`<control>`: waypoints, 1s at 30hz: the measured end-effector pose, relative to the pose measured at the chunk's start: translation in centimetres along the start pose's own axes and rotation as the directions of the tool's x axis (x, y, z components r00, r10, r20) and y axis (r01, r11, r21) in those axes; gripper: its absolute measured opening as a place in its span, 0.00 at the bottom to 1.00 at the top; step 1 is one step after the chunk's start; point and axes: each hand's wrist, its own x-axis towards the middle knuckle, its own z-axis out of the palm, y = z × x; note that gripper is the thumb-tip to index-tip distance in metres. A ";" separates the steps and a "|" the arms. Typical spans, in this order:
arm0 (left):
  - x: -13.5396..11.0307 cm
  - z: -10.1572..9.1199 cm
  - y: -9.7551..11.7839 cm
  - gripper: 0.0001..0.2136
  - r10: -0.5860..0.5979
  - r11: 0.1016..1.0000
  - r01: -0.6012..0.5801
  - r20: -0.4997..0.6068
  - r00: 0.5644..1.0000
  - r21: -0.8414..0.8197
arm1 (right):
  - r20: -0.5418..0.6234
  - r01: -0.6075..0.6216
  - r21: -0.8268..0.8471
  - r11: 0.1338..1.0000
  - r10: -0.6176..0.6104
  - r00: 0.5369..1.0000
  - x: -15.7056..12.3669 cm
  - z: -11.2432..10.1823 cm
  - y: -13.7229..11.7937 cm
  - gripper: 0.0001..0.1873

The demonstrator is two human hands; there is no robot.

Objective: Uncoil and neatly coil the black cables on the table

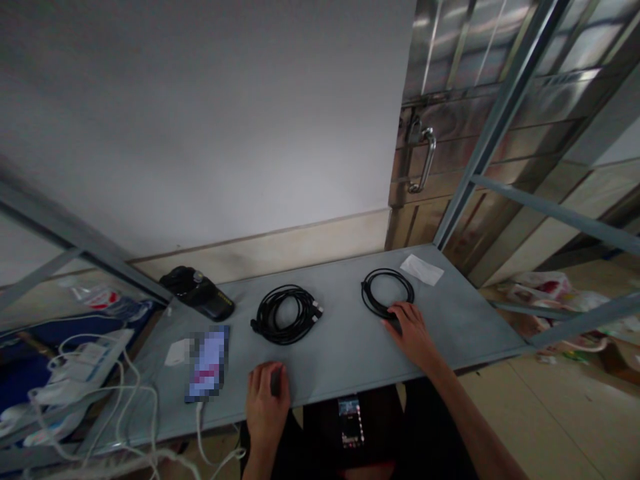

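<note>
A thin black cable (367,303), wound into a loose ring, lies flat on the right part of the grey table. My right hand (413,333) is at the near edge of that ring, its fingers and thumb closed on it; a dark bit shows between them. A thicker coil of black cable (265,323), with pale-tipped connectors on its right side, rests left of the ring, untouched. My left hand (267,403) sits at the table's near edge below this coil. Its fingers are curled, with a dark patch between thumb and forefinger that I cannot make out.
On the grey table (330,360) are a black device (200,293), a charging phone (209,365), a white card (177,353) and a white paper (421,269). White cables and a power strip (90,363) crowd the left. Another phone (351,422) lies on my lap. Metal posts (495,140) flank the table.
</note>
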 end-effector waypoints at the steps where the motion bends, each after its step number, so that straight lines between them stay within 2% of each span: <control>1: 0.1 0.1 0.3 0.05 0.007 1.000 -0.007 -0.001 1.000 0.021 | -0.003 0.002 0.001 1.000 -0.002 1.000 0.0 0.0 0.0 0.15; 11: 0.1 0.2 0.5 0.08 0.027 0.994 -0.026 -0.008 1.000 0.107 | 0.001 -0.005 -0.058 0.998 0.005 1.000 0.0 0.3 -0.1 0.19; 19: 0.4 0.1 1.0 0.07 0.033 0.995 -0.033 -0.007 0.999 0.089 | 0.049 -0.004 -0.059 0.998 0.007 0.999 0.5 -0.7 -0.5 0.18; 30: 0.4 0.1 1.3 0.05 0.022 0.998 -0.019 -0.039 0.999 0.065 | 0.053 0.020 -0.069 0.997 -0.017 0.998 0.5 -0.8 -0.8 0.21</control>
